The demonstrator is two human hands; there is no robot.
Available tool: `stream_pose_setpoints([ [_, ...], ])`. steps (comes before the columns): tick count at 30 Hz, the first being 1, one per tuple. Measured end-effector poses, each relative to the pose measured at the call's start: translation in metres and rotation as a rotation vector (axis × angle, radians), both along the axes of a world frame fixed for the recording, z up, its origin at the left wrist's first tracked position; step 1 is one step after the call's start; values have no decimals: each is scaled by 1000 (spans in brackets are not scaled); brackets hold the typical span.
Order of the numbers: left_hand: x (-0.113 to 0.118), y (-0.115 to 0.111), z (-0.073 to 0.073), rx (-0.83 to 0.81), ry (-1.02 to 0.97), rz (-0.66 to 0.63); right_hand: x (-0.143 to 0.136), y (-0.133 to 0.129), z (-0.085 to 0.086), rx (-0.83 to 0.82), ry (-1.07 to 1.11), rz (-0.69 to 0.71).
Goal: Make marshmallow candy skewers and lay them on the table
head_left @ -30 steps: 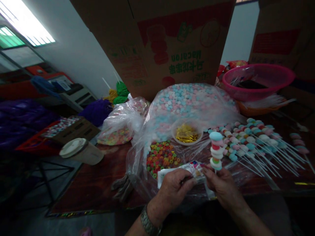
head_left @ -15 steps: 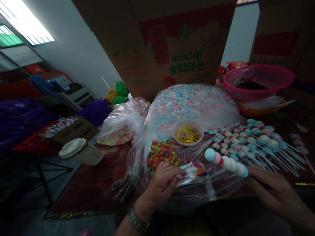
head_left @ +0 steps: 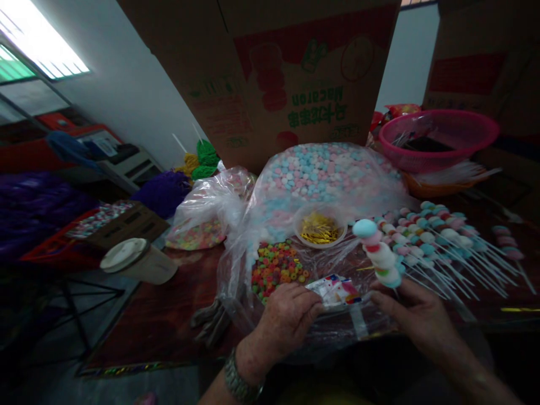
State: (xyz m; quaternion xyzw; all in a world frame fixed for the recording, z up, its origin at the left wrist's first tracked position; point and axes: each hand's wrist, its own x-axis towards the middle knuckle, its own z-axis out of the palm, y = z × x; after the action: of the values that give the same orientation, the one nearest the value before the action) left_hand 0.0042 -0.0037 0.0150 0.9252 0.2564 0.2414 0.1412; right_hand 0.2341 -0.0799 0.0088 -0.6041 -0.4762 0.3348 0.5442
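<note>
My left hand (head_left: 291, 315), with a watch on its wrist, is closed on the edge of a colourful printed wrapper (head_left: 335, 291). To the right, my right hand (head_left: 407, 309) pinches the lower end of a candy skewer (head_left: 378, 254) of blue, pink, red and white pieces, which stands nearly upright. Small ring candies (head_left: 278, 267) lie just beyond my left hand. A round tub (head_left: 321, 228) of gold twist ties sits behind the wrapper. Several finished skewers (head_left: 447, 239) with white sticks lie in a pile at the right.
Behind the tub is a large clear bag of marshmallows (head_left: 312, 174), with a cardboard box (head_left: 295, 73) beyond it. A pink basket (head_left: 439, 152) stands at the back right. At the left are a lidded cup (head_left: 139, 260) and a smaller candy bag (head_left: 202, 225).
My right hand has moved left, closer to the wrapper, and the skewer has turned from slanted to nearly upright. My left hand has shifted slightly right with the wrapper.
</note>
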Motion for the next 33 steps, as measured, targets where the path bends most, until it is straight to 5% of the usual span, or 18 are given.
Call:
stream_pose_setpoints([
  [5, 0, -3, -2, 52, 16, 26, -23, 14, -1, -23, 93, 133],
  [11, -3, -1, -14, 154, 98, 68, -33, 9, -10, -356, 745, 333],
  [13, -5, -1, -18, 152, 94, 63, -33, 8, -10, -386, 795, 353],
  [19, -22, 3, -11, 17, -7, 44, 6, -2, 1, -114, 60, 203],
  [24, -32, 5, -2, -35, -37, 33, 51, -13, 1, 215, -554, 251],
  [33, -29, 6, 4, -44, 43, 9, 66, -16, 8, 472, -951, 304],
])
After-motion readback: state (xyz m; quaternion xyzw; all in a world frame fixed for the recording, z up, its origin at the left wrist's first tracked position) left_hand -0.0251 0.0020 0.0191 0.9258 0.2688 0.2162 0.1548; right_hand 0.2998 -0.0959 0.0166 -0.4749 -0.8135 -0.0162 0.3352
